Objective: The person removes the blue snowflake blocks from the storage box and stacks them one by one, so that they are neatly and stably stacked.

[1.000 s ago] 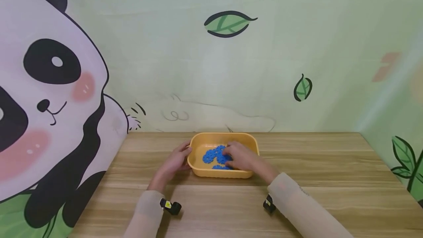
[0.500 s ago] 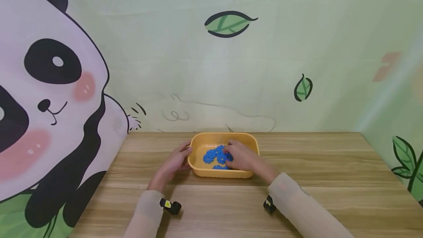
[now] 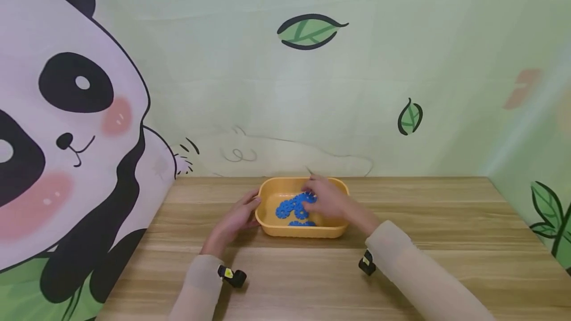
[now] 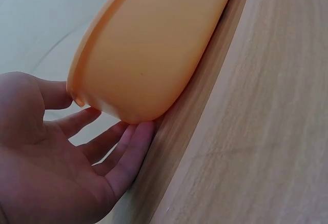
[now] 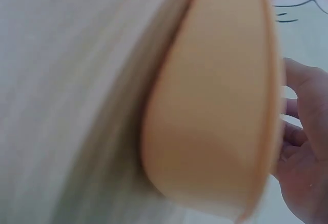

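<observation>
A yellow plastic tub [image 3: 285,232] stands on the table, with several blue snowflake discs [image 3: 283,209] on its floor. My left hand [image 3: 238,216] holds the tub's left end: in the left wrist view, the thumb is at the rim and the fingertips rest against the outer wall. My right hand [image 3: 327,199] reaches over the tub from the right, its fingers and thumb pinching a blue snowflake disc [image 3: 307,197] above the others. In the right wrist view, the tub wall hides that hand's fingertips and the disc.
The wooden table [image 3: 285,271] ends at the back against a light green wall cloth [image 3: 223,63] printed with leaves and a large panda [image 3: 89,128]. A small black camera is strapped to each wrist.
My right hand has risen slightly toward the back of the tub, with a blue snowflake disc between its fingers. The left hand keeps its place at the tub's end.
</observation>
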Tool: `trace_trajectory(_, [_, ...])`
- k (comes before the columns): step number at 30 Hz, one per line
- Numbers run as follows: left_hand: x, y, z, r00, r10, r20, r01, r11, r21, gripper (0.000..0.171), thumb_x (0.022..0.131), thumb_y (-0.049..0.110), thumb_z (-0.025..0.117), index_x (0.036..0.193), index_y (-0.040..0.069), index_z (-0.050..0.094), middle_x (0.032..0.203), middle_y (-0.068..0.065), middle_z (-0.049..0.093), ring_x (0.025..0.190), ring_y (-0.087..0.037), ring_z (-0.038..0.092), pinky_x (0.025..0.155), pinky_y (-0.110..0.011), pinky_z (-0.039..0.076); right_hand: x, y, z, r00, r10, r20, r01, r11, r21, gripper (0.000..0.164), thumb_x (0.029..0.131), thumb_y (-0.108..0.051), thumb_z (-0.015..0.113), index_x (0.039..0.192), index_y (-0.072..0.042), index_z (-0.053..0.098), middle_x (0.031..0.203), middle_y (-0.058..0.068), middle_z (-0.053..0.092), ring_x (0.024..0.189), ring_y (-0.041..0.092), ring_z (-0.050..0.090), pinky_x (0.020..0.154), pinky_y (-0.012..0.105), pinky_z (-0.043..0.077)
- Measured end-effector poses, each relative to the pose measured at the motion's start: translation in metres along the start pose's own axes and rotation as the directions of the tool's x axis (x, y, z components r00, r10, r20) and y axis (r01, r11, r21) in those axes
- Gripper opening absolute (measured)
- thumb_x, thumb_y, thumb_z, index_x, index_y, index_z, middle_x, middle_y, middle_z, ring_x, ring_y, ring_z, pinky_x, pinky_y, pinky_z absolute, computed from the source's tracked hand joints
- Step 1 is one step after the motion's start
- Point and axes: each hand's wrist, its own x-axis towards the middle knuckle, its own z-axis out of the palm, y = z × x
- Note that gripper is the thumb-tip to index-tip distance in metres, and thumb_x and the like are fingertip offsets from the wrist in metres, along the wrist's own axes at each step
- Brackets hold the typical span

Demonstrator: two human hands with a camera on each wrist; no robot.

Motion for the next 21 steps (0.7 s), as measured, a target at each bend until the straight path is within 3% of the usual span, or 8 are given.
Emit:
trace_trajectory(4, [0.002, -0.004, 0.0, 1.0, -0.005, 0.004, 0.005, 1.0, -0.003, 0.055, 0.115, 0.026, 0.044, 0.167, 0.011, 0.032, 0.164, -0.021, 0.04, 0.133, -0.033, 0.056, 0.098, -0.044, 0.06, -0.005, 0.0, -0.019, 1.0, -0.012, 0.006, 0.012, 1.0, 0.007, 0.035, 0.094, -0.018, 0.08, 0.121, 0.003, 0.072, 0.114, 0.013, 0.07, 0.106, 0.027, 0.068, 0.094, 0.042, 0.061])
trace_trajectory(12, [0.003, -0.006, -0.004, 1.0, -0.011, 0.013, 0.011, 1.0, 0.004, 0.056, 0.114, 0.032, 0.047, 0.165, 0.013, 0.036, 0.165, -0.019, 0.04, 0.138, -0.034, 0.054, 0.103, -0.046, 0.058, -0.026, 0.008, -0.062, 0.999, 0.03, -0.033, -0.031, 0.999, -0.031, 0.038, 0.094, -0.021, 0.084, 0.121, 0.003, 0.073, 0.112, 0.011, 0.072, 0.104, 0.027, 0.07, 0.092, 0.043, 0.061])
trace_trajectory(21, [0.005, -0.006, -0.007, 1.0, -0.001, 0.021, 0.001, 1.0, -0.003, 0.058, 0.114, 0.033, 0.048, 0.165, 0.01, 0.034, 0.164, -0.022, 0.041, 0.141, -0.035, 0.051, 0.104, -0.046, 0.057, -0.052, 0.043, -0.092, 0.994, 0.085, -0.07, -0.088, 0.995, -0.04, 0.035, 0.093, -0.017, 0.084, 0.117, 0.005, 0.073, 0.108, 0.012, 0.072, 0.1, 0.029, 0.069, 0.091, 0.048, 0.062])
